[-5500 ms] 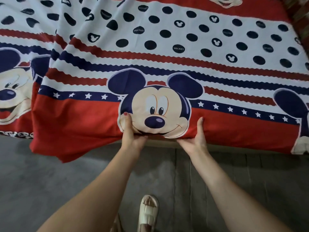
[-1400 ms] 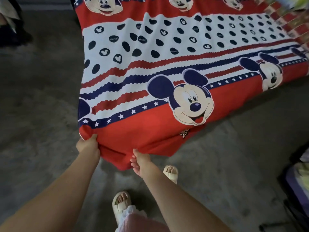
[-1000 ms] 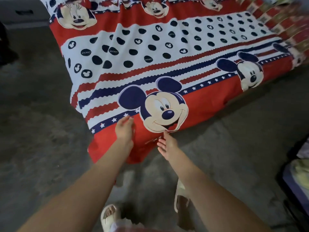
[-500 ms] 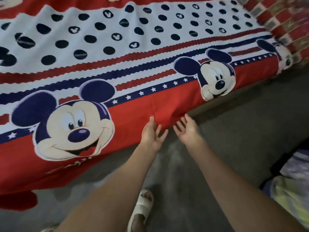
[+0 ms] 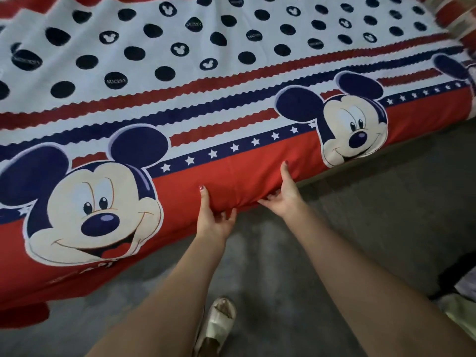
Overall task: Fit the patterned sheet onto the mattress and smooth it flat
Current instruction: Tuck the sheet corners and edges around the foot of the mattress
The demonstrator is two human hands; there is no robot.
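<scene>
The patterned sheet [image 5: 231,104], red, white and navy with cartoon mouse faces, dots and stars, lies spread over the low mattress, which it hides entirely. Its red border hangs over the near side. My left hand [image 5: 215,217] grips that red edge from below, thumb up on the cloth. A little to the right, my right hand [image 5: 283,195] grips the same edge, fingers curled under it. Both hands sit between the two mouse faces. The border at far left droops lower toward the floor.
Grey concrete floor [image 5: 373,215] runs along the near side of the bed. My sandalled foot [image 5: 216,323] stands below my hands. A pile of pale cloth [image 5: 463,305] lies at the right edge. A patterned red fabric [image 5: 463,19] shows at the top right corner.
Half a second ago both hands were open just short of the red border. Now both have closed on the edge, fingers under it. Earlier I was at the left corner and moved right.
</scene>
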